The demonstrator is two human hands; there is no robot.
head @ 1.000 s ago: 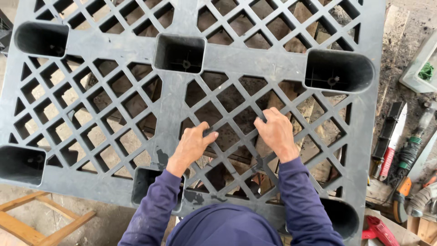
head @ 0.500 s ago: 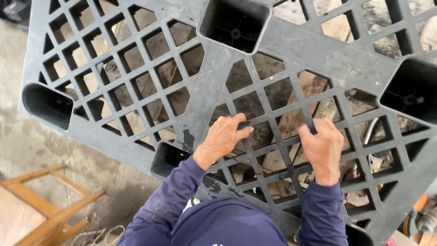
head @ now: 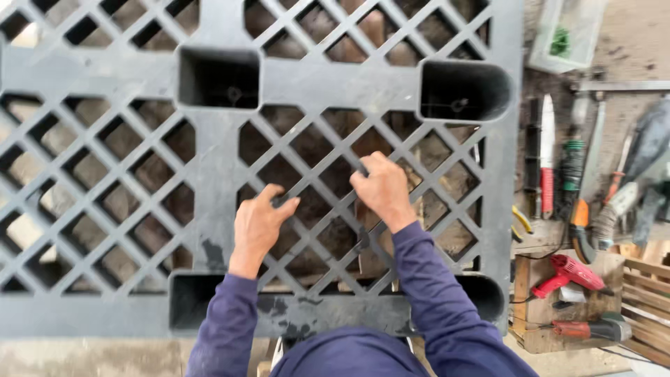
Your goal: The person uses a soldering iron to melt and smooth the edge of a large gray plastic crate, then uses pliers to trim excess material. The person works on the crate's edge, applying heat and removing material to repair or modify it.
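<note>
Gripping a grey plastic pallet (head: 209,174) by its lattice, left hand (head: 257,227) and right hand (head: 382,190) side by side near the lower middle, fingers (head: 283,202) of both hooked through the diamond openings and curled tight around the ribs, pallet spread flat just in front of the body. Likely to tip or twist away if either grip loosens, with both holds set close together on so broad a piece; could also swing right into the hand tools (head: 558,167) and red drill (head: 569,274) lying beside that edge.
</note>
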